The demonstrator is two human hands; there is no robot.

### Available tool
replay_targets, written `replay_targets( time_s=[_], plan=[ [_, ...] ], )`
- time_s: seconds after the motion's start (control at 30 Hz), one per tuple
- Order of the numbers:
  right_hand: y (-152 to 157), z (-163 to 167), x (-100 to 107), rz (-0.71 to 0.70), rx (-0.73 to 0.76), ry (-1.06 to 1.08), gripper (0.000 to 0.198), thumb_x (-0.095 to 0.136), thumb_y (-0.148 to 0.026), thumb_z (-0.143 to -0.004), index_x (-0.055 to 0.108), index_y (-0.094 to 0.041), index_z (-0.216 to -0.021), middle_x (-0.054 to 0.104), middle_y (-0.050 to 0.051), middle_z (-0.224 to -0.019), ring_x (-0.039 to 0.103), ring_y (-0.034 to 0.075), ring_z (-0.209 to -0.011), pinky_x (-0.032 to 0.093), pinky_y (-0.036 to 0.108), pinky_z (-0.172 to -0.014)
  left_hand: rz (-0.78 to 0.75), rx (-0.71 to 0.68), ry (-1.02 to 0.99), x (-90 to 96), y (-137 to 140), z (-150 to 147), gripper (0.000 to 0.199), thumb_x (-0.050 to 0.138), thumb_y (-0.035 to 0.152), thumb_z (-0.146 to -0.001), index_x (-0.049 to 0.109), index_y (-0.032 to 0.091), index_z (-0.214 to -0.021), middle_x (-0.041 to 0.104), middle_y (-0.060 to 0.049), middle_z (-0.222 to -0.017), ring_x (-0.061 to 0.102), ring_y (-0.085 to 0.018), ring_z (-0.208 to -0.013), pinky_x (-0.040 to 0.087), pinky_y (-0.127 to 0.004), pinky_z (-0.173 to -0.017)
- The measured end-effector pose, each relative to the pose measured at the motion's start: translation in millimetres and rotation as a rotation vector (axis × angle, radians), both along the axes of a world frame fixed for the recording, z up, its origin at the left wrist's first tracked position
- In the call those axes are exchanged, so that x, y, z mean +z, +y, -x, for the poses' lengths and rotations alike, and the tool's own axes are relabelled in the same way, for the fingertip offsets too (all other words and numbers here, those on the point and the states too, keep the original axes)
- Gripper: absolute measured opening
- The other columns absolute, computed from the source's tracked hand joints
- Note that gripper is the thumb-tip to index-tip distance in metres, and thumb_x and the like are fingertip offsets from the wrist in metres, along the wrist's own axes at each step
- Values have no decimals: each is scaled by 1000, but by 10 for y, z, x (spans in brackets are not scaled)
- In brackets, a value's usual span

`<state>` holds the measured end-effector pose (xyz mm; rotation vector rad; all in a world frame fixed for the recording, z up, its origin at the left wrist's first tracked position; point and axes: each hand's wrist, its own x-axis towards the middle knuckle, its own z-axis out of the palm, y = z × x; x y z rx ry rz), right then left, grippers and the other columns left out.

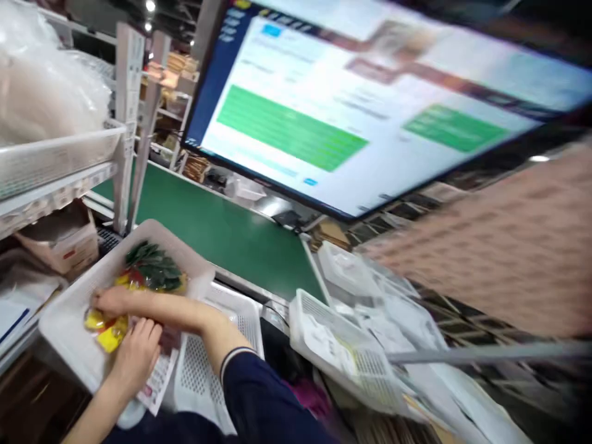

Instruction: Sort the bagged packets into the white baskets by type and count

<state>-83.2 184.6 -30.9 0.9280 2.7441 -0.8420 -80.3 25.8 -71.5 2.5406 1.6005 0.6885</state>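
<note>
While both hands work inside a white perforated plastic basket (65, 320) at the lower left, the left hand (135, 357) lies palm down on a clear packet with printed paper (160, 376) that hangs over the basket's near rim, its fingers flat and spread rather than closed, so its grip reads as released. The right hand (113, 301) reaches across from the right, its navy sleeve (259, 401) with a pale cuff stripe pushed back from the wrist; its fingers curl over the yellow-and-red snack packets (108, 330) in the basket's middle, but motion blur hides whether the grip is clenched on them, so I cannot tell. Just behind the packets, toward the far wall of the basket, sits a dark green leafy bundle (155, 266).

A second white basket (210, 364) lies just beside the first, under the right forearm. Further right, more white baskets (342, 351) are tipped and stacked. Behind them runs a green conveyor belt (222, 231), and above it hangs a large monitor (370, 105) showing green panels. White metal shelving (123, 123) stands at the left.
</note>
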Motion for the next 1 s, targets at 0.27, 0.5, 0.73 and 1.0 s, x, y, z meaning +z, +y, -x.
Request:
replay_targets(
  time_s=[0.27,0.5,0.73,1.0],
  plan=[
    [152,-421,499,34,-319,543,14,64,-10,-71,72,-19,-79,51,-16,-63,59,7,-77,47,17,-80,-213,69,-143,137,258,308,32,52,31,-106,73,23,-128,78,-13,-108,74,-33,-102,64,-47,-91],
    [-304,-1938,881,117,-958,1206,19,67,-35,-85,63,-21,-96,65,-5,-84,70,14,-73,61,27,-74,-104,276,-329,615,581,482,58,52,49,-97,65,15,-142,65,-24,-147,54,-48,-145,46,-72,-119],
    [-1908,-2634,184,426,-1353,1600,65,98,-65,-59,67,-18,-93,71,0,-77,66,14,-57,63,30,-59,646,-36,-1152,772,55,-906,64,80,65,-81,67,19,-123,81,-13,-115,79,-30,-104,66,-41,-90],
    [-3340,-4008,-1155,-124,-2017,1097,71,69,-74,-67,67,-18,-109,76,18,-110,76,37,-106,62,51,-99,1013,-39,-1068,-60,-197,-1850,47,85,59,-68,59,21,-76,66,1,-63,63,-16,-59,54,-27,-60]
  ],
)
